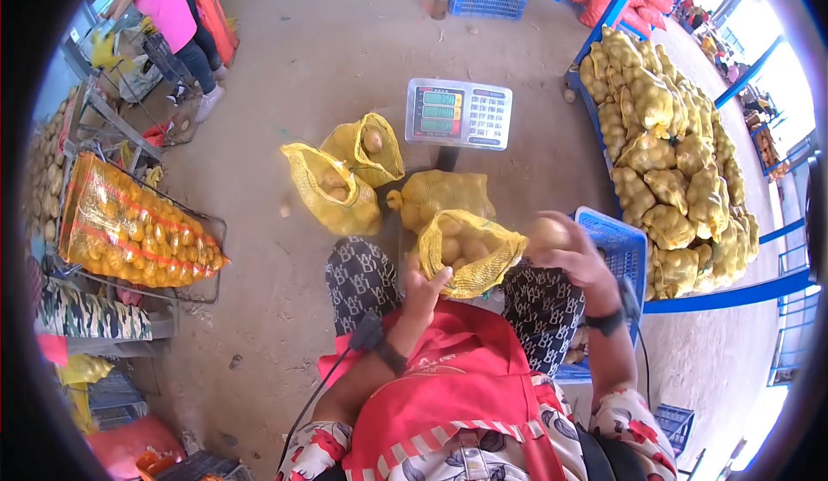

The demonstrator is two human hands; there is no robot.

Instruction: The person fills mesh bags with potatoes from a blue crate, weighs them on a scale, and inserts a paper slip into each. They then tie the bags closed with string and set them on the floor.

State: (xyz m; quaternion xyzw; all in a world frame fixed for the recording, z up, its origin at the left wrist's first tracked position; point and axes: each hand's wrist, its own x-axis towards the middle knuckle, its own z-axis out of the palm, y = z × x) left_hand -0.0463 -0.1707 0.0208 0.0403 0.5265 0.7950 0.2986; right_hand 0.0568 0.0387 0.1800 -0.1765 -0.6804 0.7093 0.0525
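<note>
Left hand (424, 281) gripped the near edge of the open yellow mesh bag (470, 251), right hand (576, 252) closed around a potato (547, 233), just right of the bag's mouth, bag between both hands.

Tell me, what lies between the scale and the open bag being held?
A full, closed yellow net bag lies between the scale and the open bag, in the head view.

Close by are 4 yellow net bags (332, 189), 1 weighing scale (459, 113) and 1 held potato (547, 233).
</note>
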